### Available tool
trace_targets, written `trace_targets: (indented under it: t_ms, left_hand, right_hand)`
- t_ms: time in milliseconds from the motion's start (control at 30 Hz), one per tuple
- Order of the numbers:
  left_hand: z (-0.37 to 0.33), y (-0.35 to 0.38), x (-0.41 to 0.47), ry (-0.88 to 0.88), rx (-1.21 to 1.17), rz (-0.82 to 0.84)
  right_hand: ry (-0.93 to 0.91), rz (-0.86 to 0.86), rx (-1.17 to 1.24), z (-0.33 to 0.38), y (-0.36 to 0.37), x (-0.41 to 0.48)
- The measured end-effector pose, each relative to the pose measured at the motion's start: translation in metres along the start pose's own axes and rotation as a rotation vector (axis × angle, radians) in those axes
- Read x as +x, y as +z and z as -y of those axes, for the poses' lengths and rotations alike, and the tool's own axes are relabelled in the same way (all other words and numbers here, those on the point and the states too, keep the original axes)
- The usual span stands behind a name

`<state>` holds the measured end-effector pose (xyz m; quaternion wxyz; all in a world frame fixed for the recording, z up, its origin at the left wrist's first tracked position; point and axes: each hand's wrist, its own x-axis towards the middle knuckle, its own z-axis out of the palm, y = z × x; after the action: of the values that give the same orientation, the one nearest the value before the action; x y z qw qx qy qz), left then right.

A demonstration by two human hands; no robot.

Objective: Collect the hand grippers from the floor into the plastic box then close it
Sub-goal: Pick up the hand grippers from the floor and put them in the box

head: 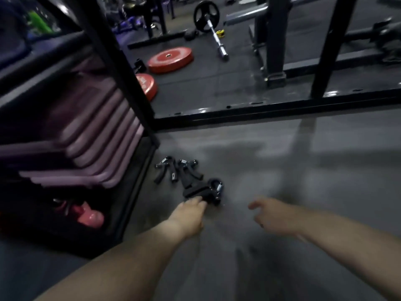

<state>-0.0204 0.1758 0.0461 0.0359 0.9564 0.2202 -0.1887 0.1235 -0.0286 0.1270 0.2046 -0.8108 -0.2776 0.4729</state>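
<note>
hand grippers point(186, 179) seen clustered on floor point(282, 170) beside rack point(138, 187) base. left hand point(191, 211) laid on nearest one – blurred, grip cannot be told. right hand point(275, 216) held apart – fingers relaxed, nothing held.

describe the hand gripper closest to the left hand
The hand gripper is black, plastic-looking, with two handles and a shiny metal spring at its rounded head. It lies flat on the grey floor, head pointing right, against another gripper behind it. The left hand touches its near handle; blur hides whether it grips.
</note>
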Motion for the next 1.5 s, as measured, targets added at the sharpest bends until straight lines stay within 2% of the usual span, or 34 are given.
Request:
trace_targets:
  t_ms: [100,167,233,333,500,700,833,867,933,1000,1100,1167,1233,1333,1500]
  left_hand:
    - [0.032,0.008,0.010,-0.244,-0.151,-0.045]
    - [0.043,0.016,0.019,-0.339,-0.270,-0.044]
    - [0.051,0.024,0.030,-0.317,-0.269,-0.073]
    - [0.055,0.032,0.049,-0.173,-0.196,-0.150]
    - [0.049,0.032,0.080,-0.039,-0.125,-0.114]
    - [0.045,0.030,0.099,-0.065,-0.056,-0.151]
    - [0.038,0.019,0.101,-0.086,0.080,-0.112]
    - [0.036,0.015,0.101,-0.115,0.052,-0.092]
    - [0.030,0.005,0.098,-0.216,-0.138,-0.039]
    - [0.025,-0.002,0.096,-0.310,-0.485,0.026]
    - [-0.004,-0.011,0.088,-0.332,-1.200,0.269]
    - [-0.031,-0.018,0.081,-0.316,-1.459,0.409]
    - [-0.058,-0.021,0.078,-0.219,-1.569,0.470]
    - [-0.095,-0.025,0.079,-0.075,-1.543,0.410]
    - [-0.166,-0.046,0.073,0.083,-1.488,0.401]
  right_hand:
    - [-0.022,-0.024,-0.038,0.031,0.032,0.027]
    - [-0.018,-0.024,-0.051,0.043,0.044,0.043]
    - [0.003,-0.025,-0.057,0.047,0.052,0.058]
    - [0.071,-0.026,-0.009,0.046,0.055,0.077]
    - [0.146,-0.055,-0.056,0.050,0.053,0.091]
    - [0.197,-0.060,-0.020,0.044,0.057,0.104]
    - [0.224,-0.062,0.016,0.035,0.059,0.109]
    - [0.228,-0.068,0.031,0.035,0.059,0.108]
    - [0.235,-0.086,0.040,0.034,0.057,0.108]
    - [0.217,-0.147,0.079,0.037,0.052,0.106]
    - [0.198,-0.280,0.380,0.038,0.041,0.103]
    - [0.207,-0.324,0.588,0.041,0.032,0.097]
    - [0.218,-0.307,0.693,0.035,0.018,0.089]
    - [0.205,-0.283,0.719,0.022,-0.008,0.066]
    - [0.141,-0.348,0.524,-0.034,-0.055,0.008]
